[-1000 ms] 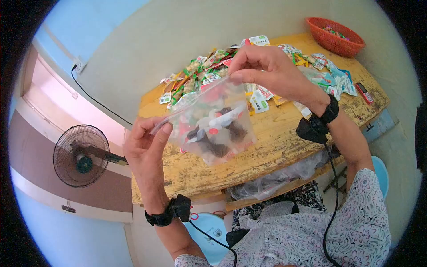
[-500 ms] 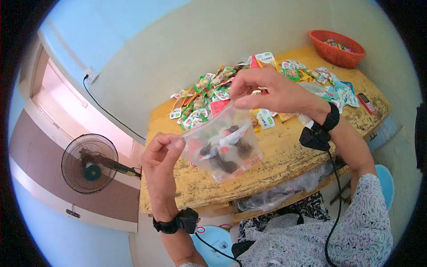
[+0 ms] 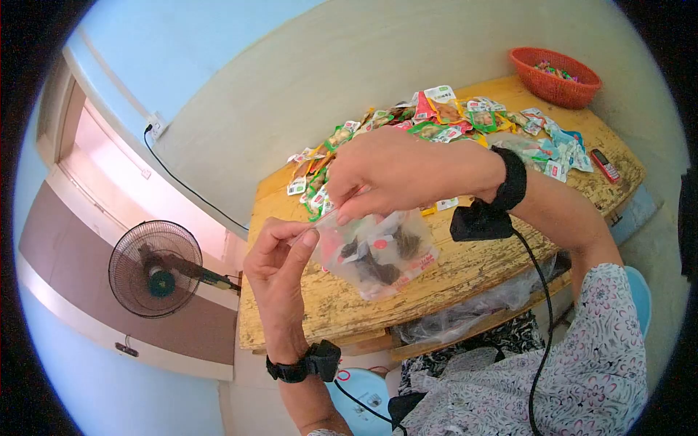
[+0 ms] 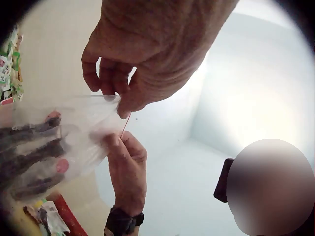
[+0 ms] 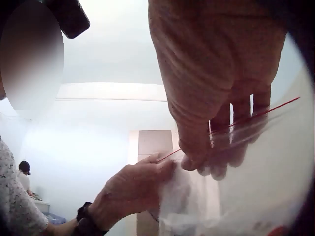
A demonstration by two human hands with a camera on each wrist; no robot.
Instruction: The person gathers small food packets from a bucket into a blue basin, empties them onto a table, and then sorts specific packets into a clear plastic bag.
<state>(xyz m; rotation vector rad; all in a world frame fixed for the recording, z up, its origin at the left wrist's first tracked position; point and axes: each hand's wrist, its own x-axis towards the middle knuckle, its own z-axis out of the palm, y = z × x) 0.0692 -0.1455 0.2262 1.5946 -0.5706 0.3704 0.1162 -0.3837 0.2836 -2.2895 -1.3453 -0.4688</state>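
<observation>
A clear zip-lock bag (image 3: 378, 265) hangs over the front of the table, with dark items and white pieces marked by red dots inside. My left hand (image 3: 282, 258) pinches one end of its top edge between thumb and fingers. The right hand (image 3: 407, 171) pinches the same edge close beside the left fingertips. A thin red line runs along the mouth of the bag (image 5: 197, 206) in the right wrist view. In the left wrist view, the dark contents of the bag (image 4: 34, 147) show through the plastic.
Many small snack packets (image 3: 342, 138) lie piled along the back of the worn wooden table (image 3: 305, 309). A red basket (image 3: 556, 83) of wrapped pieces stands at the far right corner, near a red phone (image 3: 605, 166). A fan (image 3: 155, 269) stands left of the table.
My right hand has slid leftward along the bag's top edge, from its far end to beside the left hand. The left hand keeps its pinch, and the head view has shifted slightly.
</observation>
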